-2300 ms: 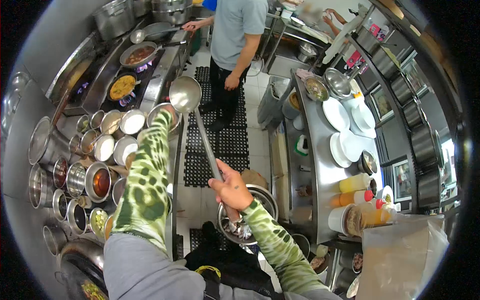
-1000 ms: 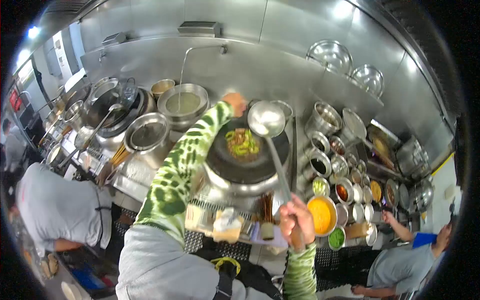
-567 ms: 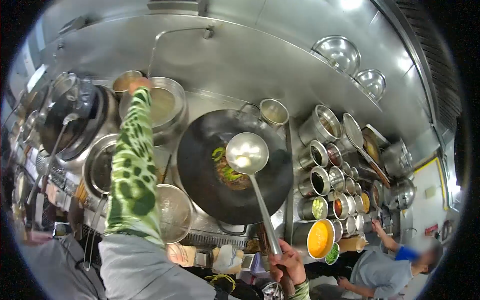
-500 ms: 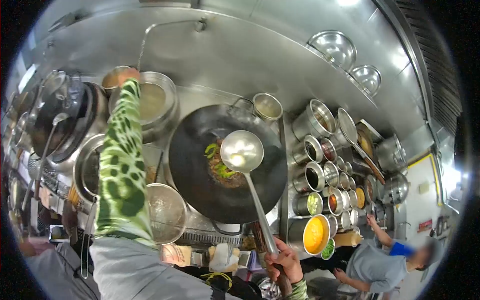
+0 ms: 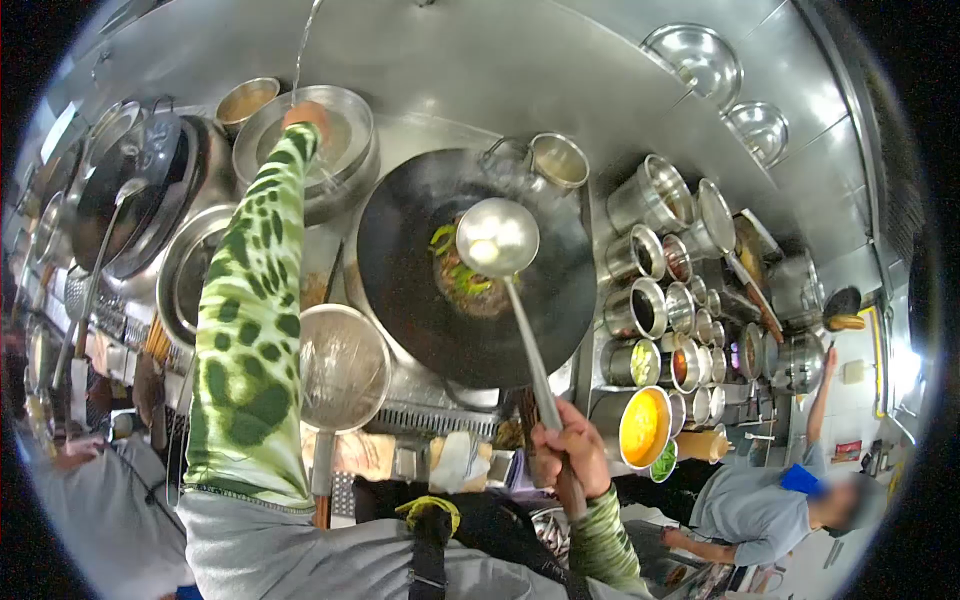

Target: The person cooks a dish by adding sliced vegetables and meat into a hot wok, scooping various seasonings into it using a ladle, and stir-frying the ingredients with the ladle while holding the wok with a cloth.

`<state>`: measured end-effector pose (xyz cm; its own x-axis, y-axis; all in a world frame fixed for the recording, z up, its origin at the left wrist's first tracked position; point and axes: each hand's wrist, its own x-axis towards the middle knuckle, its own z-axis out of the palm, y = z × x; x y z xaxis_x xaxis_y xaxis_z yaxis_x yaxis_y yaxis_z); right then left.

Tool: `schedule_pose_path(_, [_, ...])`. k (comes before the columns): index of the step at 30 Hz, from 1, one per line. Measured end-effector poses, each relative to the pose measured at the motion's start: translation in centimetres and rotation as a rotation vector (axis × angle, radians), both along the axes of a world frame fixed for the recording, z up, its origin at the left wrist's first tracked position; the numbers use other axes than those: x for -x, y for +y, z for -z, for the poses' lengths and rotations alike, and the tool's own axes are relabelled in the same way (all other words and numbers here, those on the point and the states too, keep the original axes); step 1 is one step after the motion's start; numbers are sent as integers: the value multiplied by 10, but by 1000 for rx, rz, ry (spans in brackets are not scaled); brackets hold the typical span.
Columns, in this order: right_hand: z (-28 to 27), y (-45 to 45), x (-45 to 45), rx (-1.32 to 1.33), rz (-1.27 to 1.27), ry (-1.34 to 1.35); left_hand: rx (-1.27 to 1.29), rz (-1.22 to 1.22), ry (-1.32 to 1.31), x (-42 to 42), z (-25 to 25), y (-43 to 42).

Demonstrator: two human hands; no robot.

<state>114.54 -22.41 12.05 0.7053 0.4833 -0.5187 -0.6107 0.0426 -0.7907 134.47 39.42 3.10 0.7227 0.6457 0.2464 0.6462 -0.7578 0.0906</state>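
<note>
My right hand is wrapped round the wooden end of a long-handled ladle. The ladle's steel bowl, with a little shiny liquid in it, hovers over a black wok. Below it in the wok lie brownish meat pieces and green pepper slices. In a patterned green sleeve, my left arm reaches far forward. My left hand is over a large steel pot of liquid, where a thin water stream comes down; its fingers are hidden.
Steel containers of ingredients, including a tub of orange liquid, line the wok's right side. A round strainer lies in front at left, and a small pot stands behind the wok. Another person stands at the lower right, one arm raised.
My left hand has shifted from the pot's left rim to over the pot. The view has tilted, moving the scene up and right. The other person's arm has risen. My right hand keeps the ladle.
</note>
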Motion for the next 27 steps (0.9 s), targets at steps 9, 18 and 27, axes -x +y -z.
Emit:
schedule_pose_path(9, [35, -52, -25, -182, -59, -10, 121, 152, -214, 153, -22, -160])
schedule_pose_path(18, [53, -89, -49, -263, -163, -2, 271, 221, -521, 286, 54, -373])
schedule_pose_path(27, [52, -60, -26, -125, -99, -154, 450, 544, 515, 324, 82, -546])
